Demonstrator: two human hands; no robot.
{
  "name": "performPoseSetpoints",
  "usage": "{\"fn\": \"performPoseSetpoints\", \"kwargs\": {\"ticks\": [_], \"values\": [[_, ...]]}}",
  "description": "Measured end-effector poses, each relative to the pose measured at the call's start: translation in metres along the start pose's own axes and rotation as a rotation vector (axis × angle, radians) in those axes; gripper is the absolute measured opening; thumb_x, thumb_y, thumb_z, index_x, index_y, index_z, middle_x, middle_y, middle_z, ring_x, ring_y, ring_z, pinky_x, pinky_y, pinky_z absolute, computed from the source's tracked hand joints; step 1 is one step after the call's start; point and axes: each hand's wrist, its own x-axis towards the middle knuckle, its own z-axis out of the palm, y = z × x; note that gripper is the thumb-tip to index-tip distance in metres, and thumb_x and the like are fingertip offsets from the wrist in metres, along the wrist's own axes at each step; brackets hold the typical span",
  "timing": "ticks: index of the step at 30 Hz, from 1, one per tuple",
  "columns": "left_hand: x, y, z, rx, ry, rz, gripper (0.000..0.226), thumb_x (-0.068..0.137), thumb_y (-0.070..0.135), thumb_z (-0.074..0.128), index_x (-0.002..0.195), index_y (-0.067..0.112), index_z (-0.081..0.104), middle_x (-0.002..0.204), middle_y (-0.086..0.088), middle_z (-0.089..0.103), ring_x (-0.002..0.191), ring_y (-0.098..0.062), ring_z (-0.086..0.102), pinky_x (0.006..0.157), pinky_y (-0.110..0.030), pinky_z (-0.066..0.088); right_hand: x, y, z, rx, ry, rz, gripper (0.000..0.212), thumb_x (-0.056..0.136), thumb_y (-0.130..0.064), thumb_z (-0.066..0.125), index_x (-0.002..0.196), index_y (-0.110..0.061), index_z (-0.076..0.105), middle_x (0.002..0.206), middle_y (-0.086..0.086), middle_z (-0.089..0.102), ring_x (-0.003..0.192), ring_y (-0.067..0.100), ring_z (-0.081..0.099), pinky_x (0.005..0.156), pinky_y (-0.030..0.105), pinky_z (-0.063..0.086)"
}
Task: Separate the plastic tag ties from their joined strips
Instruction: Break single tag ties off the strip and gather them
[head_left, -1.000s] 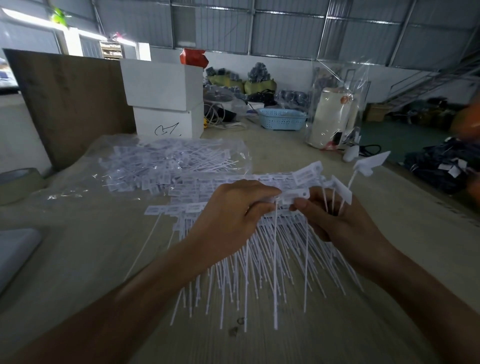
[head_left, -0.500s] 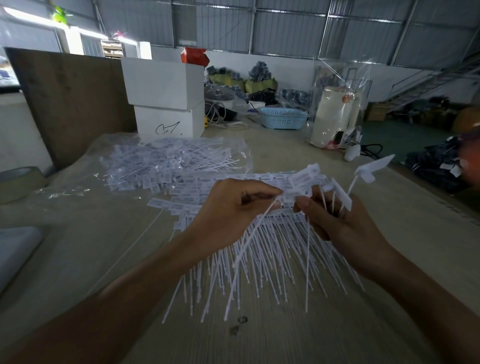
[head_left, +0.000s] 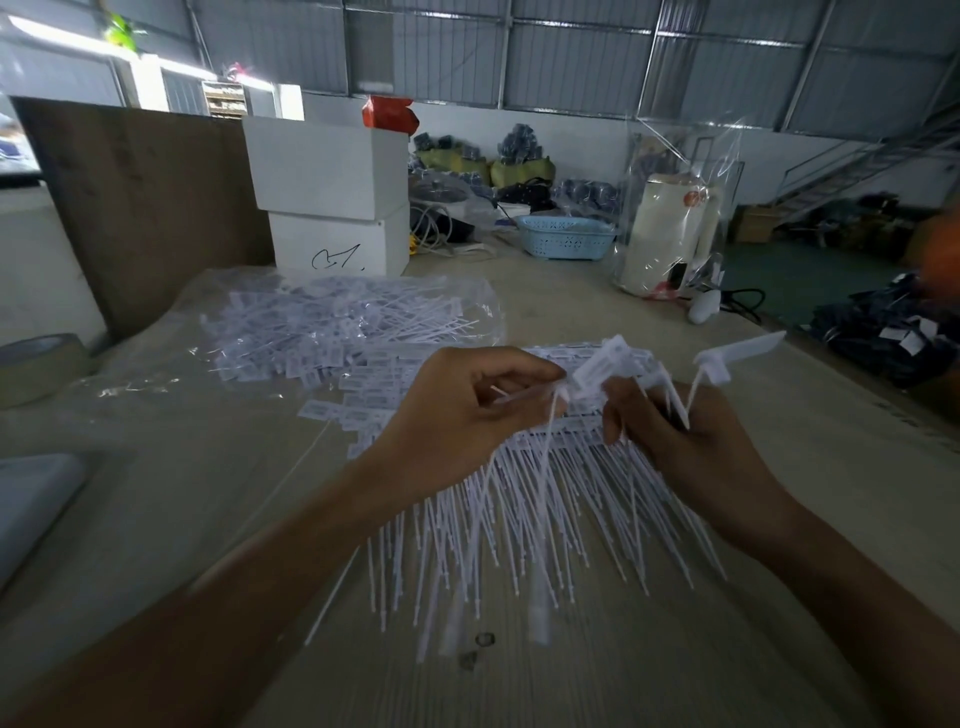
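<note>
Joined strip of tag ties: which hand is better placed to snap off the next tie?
Left. The left hand already pinches one tie at its head beside the joined strip, its tail hanging free. The right hand holds the strip and several loose ties, so it serves better as the anchor.

Corrugated metal walls (head_left: 597, 57) on steel framing rise above a white lower wall (head_left: 571, 130). Daylight comes through openings high on the left (head_left: 67, 36). A brown board (head_left: 145, 208) stands at the pale table's (head_left: 597, 306) far left edge. A metal staircase (head_left: 852, 166) climbs at the right over a green floor (head_left: 795, 275).
</note>
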Motion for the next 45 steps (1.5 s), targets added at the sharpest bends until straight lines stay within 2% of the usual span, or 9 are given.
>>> {"fn": "performPoseSetpoints", "kwargs": {"ticks": [5,9,12,17,21,28,36,41,45], "values": [[-0.003,-0.001,0.000,0.267,0.032,0.136,0.023,0.078,0.020,0.082,0.100,0.021,0.077,0.090,0.017,0.073,0.081,0.003,0.067,0.070,-0.012,0.050,0.003,0.004,-0.004,0.060,-0.072,0.108,0.049,0.097,-0.045,0.041,0.059,-0.016,0.039,0.050,-0.007,0.036,0.044,0.004,0.030,0.051,0.020,0.028],[-0.006,-0.007,-0.002,0.615,-0.034,0.306,0.023,0.086,0.023,0.072,0.108,0.017,0.075,0.104,0.005,0.073,0.097,-0.015,0.064,0.077,-0.037,0.054,0.002,0.006,-0.008,0.290,-0.140,0.158,0.053,0.105,-0.039,0.037,0.067,-0.002,0.041,0.059,0.007,0.042,0.046,0.017,0.032,0.047,0.031,0.028],[-0.006,-0.009,-0.003,0.555,-0.029,0.228,0.026,0.088,0.026,0.070,0.113,0.019,0.073,0.108,0.005,0.071,0.100,-0.014,0.064,0.082,-0.039,0.054,0.003,0.004,-0.013,0.304,-0.092,0.154,0.048,0.105,-0.044,0.034,0.076,-0.010,0.050,0.063,0.014,0.053,0.045,0.023,0.039,0.042,0.030,0.036],[-0.003,-0.005,0.003,0.382,0.048,0.170,0.024,0.086,0.018,0.075,0.110,0.017,0.075,0.099,0.007,0.071,0.088,0.001,0.062,0.075,-0.006,0.042,0.004,0.010,-0.007,0.266,-0.119,0.250,0.035,0.104,-0.035,0.042,0.088,-0.008,0.058,0.055,-0.002,0.036,0.044,0.009,0.026,0.045,0.024,0.023],[-0.003,-0.002,0.005,0.295,0.045,0.134,0.028,0.090,0.009,0.069,0.117,0.016,0.072,0.097,0.006,0.066,0.085,-0.007,0.064,0.071,-0.023,0.050,0.003,0.010,0.002,0.274,-0.140,0.236,0.032,0.095,-0.037,0.054,0.094,-0.008,0.067,0.054,-0.004,0.038,0.045,0.010,0.029,0.045,0.023,0.027],[-0.004,0.000,0.005,0.191,-0.035,0.114,0.033,0.095,0.002,0.058,0.124,0.013,0.068,0.103,0.003,0.063,0.090,-0.009,0.061,0.078,-0.021,0.047,0.004,0.012,0.004,0.421,0.000,0.237,0.042,0.084,-0.049,0.058,0.088,-0.009,0.070,0.048,-0.008,0.033,0.042,0.009,0.024,0.044,0.023,0.022],[-0.006,-0.001,0.010,0.316,-0.051,0.183,0.028,0.090,0.018,0.071,0.117,0.021,0.066,0.106,0.011,0.071,0.096,0.000,0.065,0.079,-0.028,0.053,-0.002,0.006,0.014,0.348,-0.183,0.166,0.036,0.090,-0.048,0.055,0.058,-0.035,0.063,0.048,-0.001,0.033,0.041,0.011,0.026,0.043,0.024,0.025],[-0.007,-0.009,0.006,0.503,-0.102,0.110,0.039,0.092,0.035,0.061,0.130,0.036,0.053,0.121,0.007,0.065,0.108,-0.014,0.061,0.089,-0.040,0.051,0.002,0.012,0.007,0.410,-0.031,0.254,0.042,0.078,-0.055,0.062,0.075,-0.015,0.072,0.046,-0.002,0.034,0.041,0.011,0.026,0.042,0.022,0.023],[-0.007,-0.013,0.005,0.650,-0.070,0.131,0.035,0.096,0.038,0.060,0.129,0.028,0.061,0.120,0.007,0.066,0.108,-0.016,0.060,0.087,-0.035,0.050,0.003,0.016,0.007,0.394,-0.041,0.231,0.047,0.081,-0.057,0.061,0.079,-0.011,0.071,0.046,-0.003,0.031,0.041,0.012,0.023,0.042,0.023,0.022]]}}
